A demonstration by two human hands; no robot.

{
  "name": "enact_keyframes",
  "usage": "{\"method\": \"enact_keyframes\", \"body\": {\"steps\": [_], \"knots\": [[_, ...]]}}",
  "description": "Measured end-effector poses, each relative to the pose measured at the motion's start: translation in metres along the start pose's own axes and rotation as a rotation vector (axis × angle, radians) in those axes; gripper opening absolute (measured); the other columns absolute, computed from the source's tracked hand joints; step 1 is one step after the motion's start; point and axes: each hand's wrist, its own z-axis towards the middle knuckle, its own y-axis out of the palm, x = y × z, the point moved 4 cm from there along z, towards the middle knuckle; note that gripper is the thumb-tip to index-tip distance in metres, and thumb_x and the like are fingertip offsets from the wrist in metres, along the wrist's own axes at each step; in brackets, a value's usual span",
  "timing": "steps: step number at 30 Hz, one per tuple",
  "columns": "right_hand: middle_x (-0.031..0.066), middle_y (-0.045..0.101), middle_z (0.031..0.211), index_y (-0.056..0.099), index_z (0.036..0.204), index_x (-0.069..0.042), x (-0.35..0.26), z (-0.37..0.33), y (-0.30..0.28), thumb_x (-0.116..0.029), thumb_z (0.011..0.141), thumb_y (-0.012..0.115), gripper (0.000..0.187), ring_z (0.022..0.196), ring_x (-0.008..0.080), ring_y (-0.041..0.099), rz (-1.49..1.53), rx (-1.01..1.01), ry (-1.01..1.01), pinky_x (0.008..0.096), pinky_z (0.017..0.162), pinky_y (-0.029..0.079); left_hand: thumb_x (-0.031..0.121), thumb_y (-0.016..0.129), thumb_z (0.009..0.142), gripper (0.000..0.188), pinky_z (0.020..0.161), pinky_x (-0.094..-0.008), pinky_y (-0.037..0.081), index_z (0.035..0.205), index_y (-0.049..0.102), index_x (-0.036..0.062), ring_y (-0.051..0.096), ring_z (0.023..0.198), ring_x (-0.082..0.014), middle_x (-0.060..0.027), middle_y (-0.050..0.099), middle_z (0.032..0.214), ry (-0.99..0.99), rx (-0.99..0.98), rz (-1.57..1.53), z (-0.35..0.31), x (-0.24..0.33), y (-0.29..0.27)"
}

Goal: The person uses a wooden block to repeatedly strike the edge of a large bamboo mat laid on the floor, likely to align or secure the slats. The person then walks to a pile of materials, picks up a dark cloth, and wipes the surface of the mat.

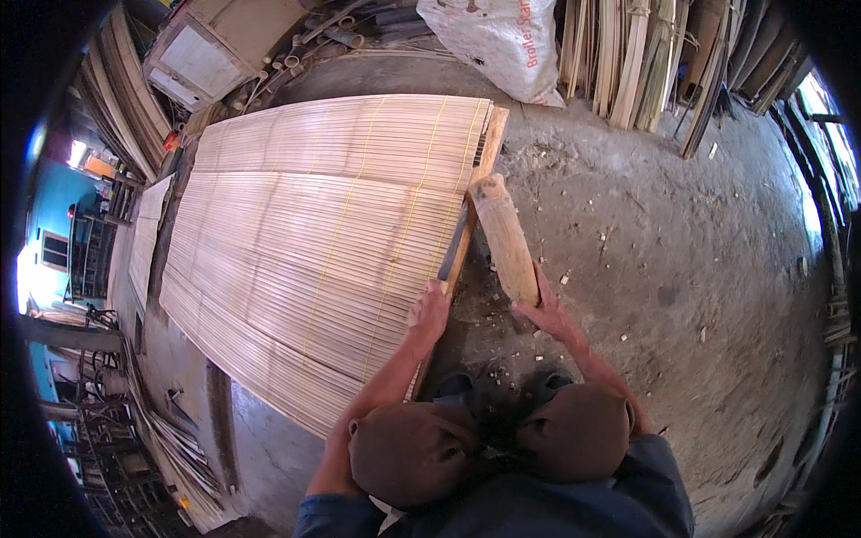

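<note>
A large mat of thin pale slats [287, 215], bound with rows of yellow thread, lies spread in front of me and to the left. My left hand [429, 309] is closed round the handle of a knife, whose dark blade [456, 242] lies along the mat's right edge and points away from me. Under that edge runs a wooden plank [491, 143]. To the right, my right hand [549, 308] grips the near end of a thick, pale wooden block [507, 238]. The block's far end is close to the plank, near the knife tip; whether they touch I cannot tell.
Small wood offcuts [603, 238] litter the concrete floor on the right. A white sack [493, 45] and upright bundles of slats [628, 63] stand at the back. Bamboo poles [345, 36] lie behind the mat, and long strips [184, 448] lie at lower left.
</note>
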Motion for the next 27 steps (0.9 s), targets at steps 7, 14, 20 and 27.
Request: {"method": "enact_keyframes", "body": {"steps": [7,14,20,27], "knots": [[0.0177,0.047,0.138,0.014,0.152,-0.006,-0.005,-0.007,-0.005,-0.021,0.081,0.074,0.094,0.126,0.0262,0.047,0.192,0.062,0.152,0.0382,0.103,0.041,0.041,0.042,0.096,0.047,0.083,-0.0601,0.044,0.107,0.048,-0.0051,0.055,0.097,-0.0558,-0.0383,0.060,0.093,0.069,0.013,-0.214,0.005,-0.015,-0.006],[0.0183,0.044,0.139,0.016,0.151,-0.002,-0.172,0.038,-0.047,-0.017,0.081,0.068,0.088,0.118,0.0255,0.054,0.147,0.249,-0.340,0.0366,0.097,0.047,0.043,0.043,0.097,0.050,0.082,-0.0599,0.044,0.108,0.049,-0.0058,0.055,0.099,-0.0561,-0.0412,0.058,0.094,0.172,0.009,-0.185,0.009,-0.046,-0.011],[0.0244,0.045,0.130,0.005,0.149,-0.003,-0.341,0.047,-0.103,-0.031,0.068,0.086,0.118,0.118,0.0325,0.051,0.136,0.664,-0.807,0.0429,0.094,0.050,0.043,0.043,0.098,0.049,0.081,-0.0596,0.045,0.107,0.050,-0.0046,0.056,0.096,-0.0559,-0.0406,0.058,0.094,0.050,-0.056,-0.241,-0.013,-0.007,-0.053],[0.0246,0.058,0.123,0.013,0.152,-0.006,-0.005,0.043,-0.024,-0.033,0.080,0.073,0.097,0.104,0.0286,0.063,-0.498,0.031,-0.209,0.0372,0.090,0.050,0.033,0.040,0.100,0.036,0.074,-0.0563,0.048,0.108,0.047,-0.0013,0.059,0.088,-0.0536,-0.0331,0.060,0.099,0.303,-0.104,0.081,-0.001,0.001,-0.030]]}}
